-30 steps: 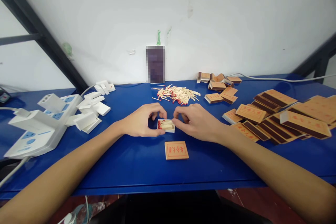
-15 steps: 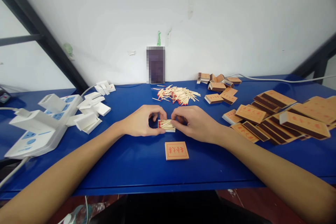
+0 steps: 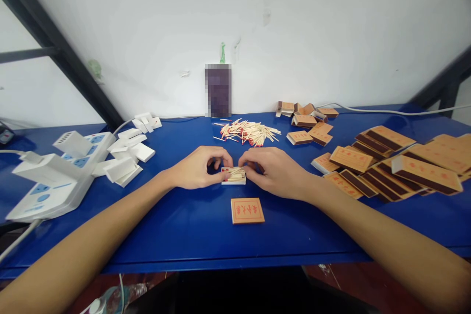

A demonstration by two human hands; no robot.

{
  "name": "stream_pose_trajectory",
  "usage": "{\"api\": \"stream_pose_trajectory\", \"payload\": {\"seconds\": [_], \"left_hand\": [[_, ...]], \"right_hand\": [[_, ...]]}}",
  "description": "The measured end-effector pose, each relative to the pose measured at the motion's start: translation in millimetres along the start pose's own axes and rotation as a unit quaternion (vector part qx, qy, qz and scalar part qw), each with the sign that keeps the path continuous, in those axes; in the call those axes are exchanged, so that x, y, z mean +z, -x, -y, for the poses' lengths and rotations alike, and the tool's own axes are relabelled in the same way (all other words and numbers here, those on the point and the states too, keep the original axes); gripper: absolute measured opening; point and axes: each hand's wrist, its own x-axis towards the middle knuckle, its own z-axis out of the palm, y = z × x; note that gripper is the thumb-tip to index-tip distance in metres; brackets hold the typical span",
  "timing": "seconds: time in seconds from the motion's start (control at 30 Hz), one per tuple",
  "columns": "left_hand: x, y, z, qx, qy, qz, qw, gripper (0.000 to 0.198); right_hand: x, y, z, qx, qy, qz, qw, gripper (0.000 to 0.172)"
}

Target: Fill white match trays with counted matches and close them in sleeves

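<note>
A small white matchbox tray (image 3: 234, 182) full of red-headed matches (image 3: 235, 174) lies on the blue table between my hands. My left hand (image 3: 200, 167) curls around its left end, thumb and fingertips closed on the match heads. At the right end, my right hand (image 3: 274, 171) has thumb and index finger closed on the match ends, some of which stick up above the rim. Nearer to me lies an orange matchbox sleeve or box (image 3: 248, 211) with red lettering. Behind the tray is a loose pile of matches (image 3: 253, 132).
Several orange matchboxes (image 3: 351, 158) are heaped on the right, with more boxes (image 3: 303, 121) at the back right. On the left are several white empty trays (image 3: 128, 149) and a power strip (image 3: 73, 176) with plugged-in chargers. A pixelated dark rectangle (image 3: 219, 91) stands against the wall.
My left thumb has shifted from the tray's front edge onto the matches. My right fingers have moved slightly, and the matches at the right end now lie a little raised.
</note>
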Motion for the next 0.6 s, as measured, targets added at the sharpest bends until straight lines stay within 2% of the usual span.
{"api": "stream_pose_trajectory", "payload": {"seconds": [0.4,0.6], "left_hand": [[0.3,-1.1,-0.5,0.008,-0.015,0.003,1.0,0.016],[0.1,-0.7,1.6,0.019,-0.014,0.0,1.0,0.014]], "right_hand": [[1.9,-0.3,-3.3,0.009,-0.007,0.022,1.0,0.012],[-1.2,-0.9,-2.0,0.014,-0.016,0.014,1.0,0.019]]}}
